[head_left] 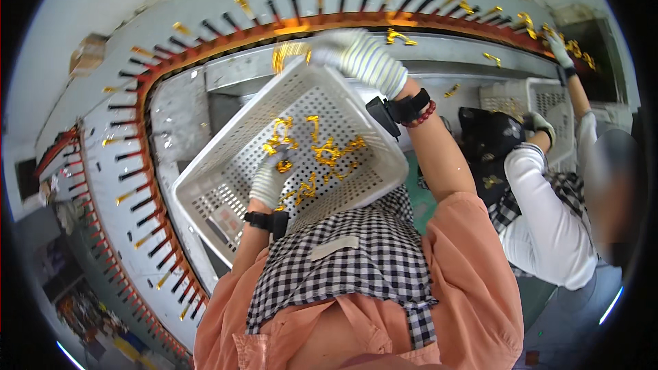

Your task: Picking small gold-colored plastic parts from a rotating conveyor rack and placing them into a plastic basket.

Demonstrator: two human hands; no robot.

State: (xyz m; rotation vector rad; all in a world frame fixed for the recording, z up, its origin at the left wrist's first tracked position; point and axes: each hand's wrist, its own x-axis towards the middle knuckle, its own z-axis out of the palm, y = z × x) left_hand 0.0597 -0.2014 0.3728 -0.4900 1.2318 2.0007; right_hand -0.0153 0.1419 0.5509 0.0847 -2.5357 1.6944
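A white perforated plastic basket (236,127) is tilted in front of me, with several shiny gold-coloured curved pieces (332,152) scattered in it. My left hand (269,177), in a striped knit glove, reaches into the basket with its fingers closed around one of these pieces. Beyond the basket's far rim is my right hand (360,62), gloved alike and blurred by motion. A smeared gold-coloured piece (289,56) appears at its fingertips, beside the orange-brown conveyor rail (343,22). The exact shape of that piece cannot be made out.
Dark pegs (272,8) line the curved rail, some carrying gold-coloured pieces. Loose pieces (401,38) lie along the metal ledge. At right, a co-worker's gloved hand (558,48) is at the rail, near another white basket (548,99) and a black bag (490,133).
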